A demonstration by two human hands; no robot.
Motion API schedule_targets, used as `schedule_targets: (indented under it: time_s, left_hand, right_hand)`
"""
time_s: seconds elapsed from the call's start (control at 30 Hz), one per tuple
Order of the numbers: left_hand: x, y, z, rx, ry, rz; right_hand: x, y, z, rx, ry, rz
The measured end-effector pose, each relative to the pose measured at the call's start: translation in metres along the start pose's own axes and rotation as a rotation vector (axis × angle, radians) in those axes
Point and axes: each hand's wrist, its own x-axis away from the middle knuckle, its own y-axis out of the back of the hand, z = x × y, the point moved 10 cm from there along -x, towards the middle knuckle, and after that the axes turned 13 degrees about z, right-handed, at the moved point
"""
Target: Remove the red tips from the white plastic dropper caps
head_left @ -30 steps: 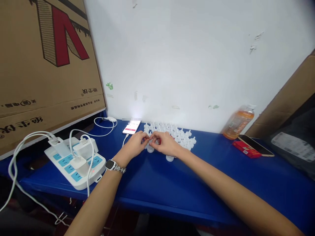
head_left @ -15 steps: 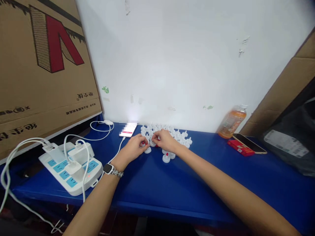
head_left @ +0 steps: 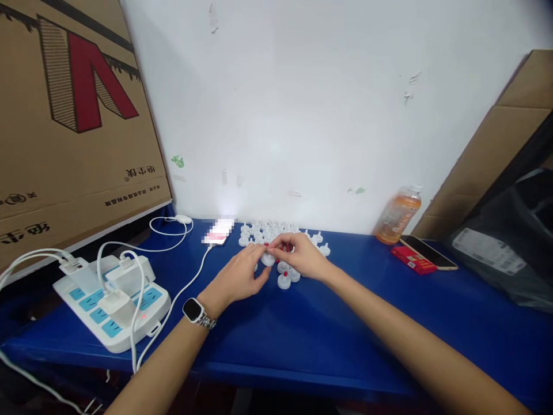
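Even, bright indoor light with soft shadows, a glaring washed-out patch at the phone (head_left: 218, 231) screen against the wall (head_left: 302, 104), wide-angle bending and mild blur toward the edges.

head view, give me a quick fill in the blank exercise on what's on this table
1. The left hand and right hand meet over a cluster of small ____ plastic caps.
2. The table is covered in ____.
3. The bottle of orange drink stands against the wall on the ____ side of the caps.
4. The watch is worn on the ____ wrist.

Missing words: white; blue; right; left
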Motion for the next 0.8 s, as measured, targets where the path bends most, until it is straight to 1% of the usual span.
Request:
schedule_targets:
  time_s: [0.1,0.2,0.3,0.37,0.43,0.53,0.67,0.73,0.8]
  left_hand:
    - [0.000,-0.005,0.007,0.116,0.073,0.035]
    - [-0.002,-0.016,0.016,0.288,0.125,0.116]
    - [-0.003,-0.028,0.022,0.379,0.146,0.218]
    - [-0.002,-0.032,0.026,0.375,0.155,0.253]
    - [-0.001,-0.036,0.028,0.363,0.167,0.274]
    - [-0.001,-0.040,0.032,0.321,0.187,0.285]
    - [-0.001,-0.036,0.038,0.159,0.216,0.217]
    - [-0.001,-0.033,0.042,0.082,0.235,0.185]
    - [-0.001,-0.032,0.046,0.050,0.244,0.182]
  right_hand:
    - [-0.002,-0.002,0.001,-0.002,0.008,0.016]
    - [-0.004,0.001,-0.003,0.018,0.038,0.018]
    - [-0.008,0.008,-0.015,0.184,0.012,-0.002]
    - [-0.014,0.003,-0.022,0.383,-0.025,0.054]
    - [-0.020,-0.006,-0.026,0.567,-0.043,0.135]
    - [-0.027,-0.018,-0.026,0.734,-0.055,0.199]
    - [-0.032,-0.030,-0.029,0.806,-0.081,0.241]
    - [-0.034,-0.033,-0.033,0.802,-0.094,0.245]
    - [-0.034,-0.033,-0.035,0.780,-0.100,0.232]
